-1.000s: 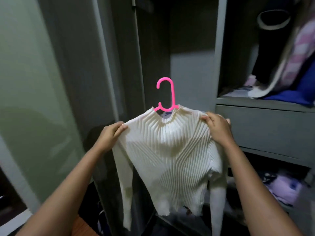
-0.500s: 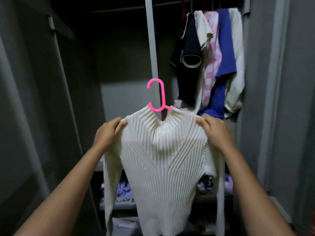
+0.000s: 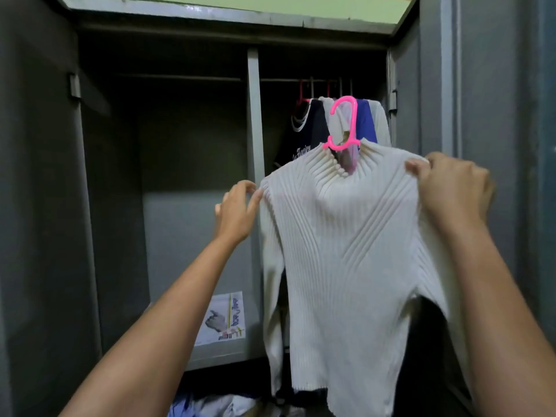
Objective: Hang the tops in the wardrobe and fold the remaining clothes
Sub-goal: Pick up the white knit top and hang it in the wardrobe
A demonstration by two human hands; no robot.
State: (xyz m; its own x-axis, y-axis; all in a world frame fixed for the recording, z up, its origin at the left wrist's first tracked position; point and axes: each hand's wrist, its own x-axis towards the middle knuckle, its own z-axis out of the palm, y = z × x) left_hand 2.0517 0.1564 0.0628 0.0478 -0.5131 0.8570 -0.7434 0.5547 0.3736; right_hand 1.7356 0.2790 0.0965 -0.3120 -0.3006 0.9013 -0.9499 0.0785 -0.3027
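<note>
In the head view, the cream ribbed-knit long-sleeved top [image 3: 346, 236] on its pink plastic hanger [image 3: 346, 124] looked light, soft and stretchy, likely to sag or slip off unless held at the shoulders over the hanger's arms. The right hand [image 3: 451, 188] pinched its right shoulder, while the left hand [image 3: 237, 206] touched the left shoulder with loosely spread fingers. It hung between both hands before the grey wardrobe's [image 3: 254, 121] right compartment, the hook below the rail [image 3: 325, 80] by the tops already hung [image 3: 304, 136].

Likely a bedroom in a home, going by the grey wardrobe [image 3: 254, 121] standing open: hanging rail [image 3: 301, 80] across the right compartment, tops on hangers [image 3: 328, 124] along it, crumpled clothes [image 3: 216, 404] heaped dimly at the bottom, green wall [image 3: 270, 3] above.
</note>
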